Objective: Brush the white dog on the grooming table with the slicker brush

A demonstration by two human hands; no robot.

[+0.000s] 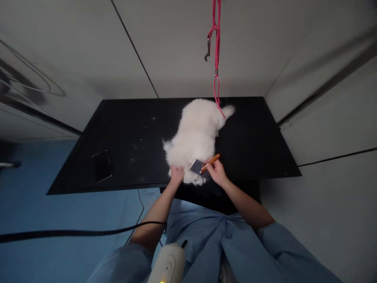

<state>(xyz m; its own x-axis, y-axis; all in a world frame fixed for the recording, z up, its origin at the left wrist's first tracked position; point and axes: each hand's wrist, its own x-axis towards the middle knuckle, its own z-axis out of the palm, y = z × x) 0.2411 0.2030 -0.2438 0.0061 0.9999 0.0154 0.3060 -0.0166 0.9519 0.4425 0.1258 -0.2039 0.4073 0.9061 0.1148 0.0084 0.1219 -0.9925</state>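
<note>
A fluffy white dog (197, 129) lies across the middle of the black grooming table, its face not visible to me. At the dog's near end, my left hand (176, 174) is closed on it, with the fingers partly sunk in the fur; which body part they grip is hidden. A slicker brush (211, 162) with an orange-brown handle is in my right hand (217, 172), the fingers wrapped round the handle. The brush's flat rectangular head lies against or just over the fur to the right of my left hand.
The grooming table (253, 137) has small tufts of loose fur on its left part. A dark phone-like slab (102, 166) lies near its left end. A pink grooming loop (217, 51) hangs down to the dog's far end. Close below me is a white dryer-like device (167, 264).
</note>
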